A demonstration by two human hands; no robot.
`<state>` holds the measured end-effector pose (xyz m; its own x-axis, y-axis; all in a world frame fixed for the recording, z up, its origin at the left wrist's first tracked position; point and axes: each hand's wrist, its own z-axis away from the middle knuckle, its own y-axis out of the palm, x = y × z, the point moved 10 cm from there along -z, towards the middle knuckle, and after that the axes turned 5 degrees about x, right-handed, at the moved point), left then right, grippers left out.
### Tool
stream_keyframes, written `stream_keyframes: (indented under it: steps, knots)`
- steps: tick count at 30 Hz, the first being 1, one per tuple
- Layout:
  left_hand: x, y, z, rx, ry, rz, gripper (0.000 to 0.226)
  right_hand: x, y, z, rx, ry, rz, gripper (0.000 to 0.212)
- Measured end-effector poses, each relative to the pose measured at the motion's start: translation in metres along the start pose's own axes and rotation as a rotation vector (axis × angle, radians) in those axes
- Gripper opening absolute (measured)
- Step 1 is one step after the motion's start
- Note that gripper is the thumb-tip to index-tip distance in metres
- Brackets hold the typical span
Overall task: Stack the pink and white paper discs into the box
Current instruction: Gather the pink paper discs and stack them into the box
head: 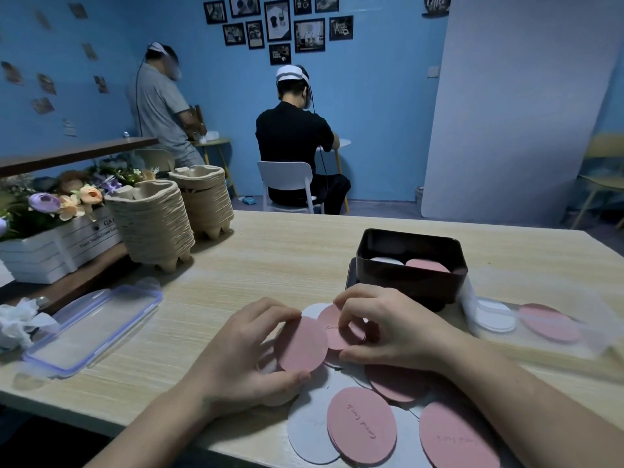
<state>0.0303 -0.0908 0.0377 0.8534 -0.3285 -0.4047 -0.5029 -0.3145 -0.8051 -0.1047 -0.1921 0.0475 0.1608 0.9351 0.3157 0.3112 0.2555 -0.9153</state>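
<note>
Head view: left fingers (266, 310) round one face-up pink disc (302, 344), right fingers (359, 310) pinching another pink disc (329, 324).

Left grip (243, 352), right grip (395, 329), both bare hands, forearms (152, 423) uncovered as far as visible

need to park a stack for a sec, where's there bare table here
Bare tabletop lies between the clear lid, the pulp tray stacks and the dark box. Crowded: loose discs along the near edge, bagged discs right of the box.
</note>
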Motion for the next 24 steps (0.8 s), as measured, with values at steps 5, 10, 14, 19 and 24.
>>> stream_keyframes:
  steps: [5, 10, 14, 19, 24]
  knots:
    - [-0.005, 0.008, -0.011, 0.027, 0.007, -0.239, 0.075, 0.003, -0.001, -0.001, -0.034, -0.032, -0.028, 0.040]
    - [-0.010, 0.010, -0.021, 0.008, 0.029, -0.300, 0.066, 0.004, 0.000, -0.001, -0.055, -0.053, -0.060, 0.050]
    - [-0.012, 0.009, -0.026, -0.040, 0.052, -0.235, 0.044, 0.005, 0.003, -0.002, -0.045, -0.071, -0.060, 0.048]
    - [-0.008, 0.012, -0.021, -0.088, 0.077, -0.155, 0.036, 0.007, 0.004, -0.004, -0.049, -0.098, -0.073, 0.032]
    - [-0.011, 0.008, -0.017, -0.135, 0.111, -0.073, 0.031, 0.010, 0.000, -0.004, -0.091, -0.106, -0.094, 0.030]
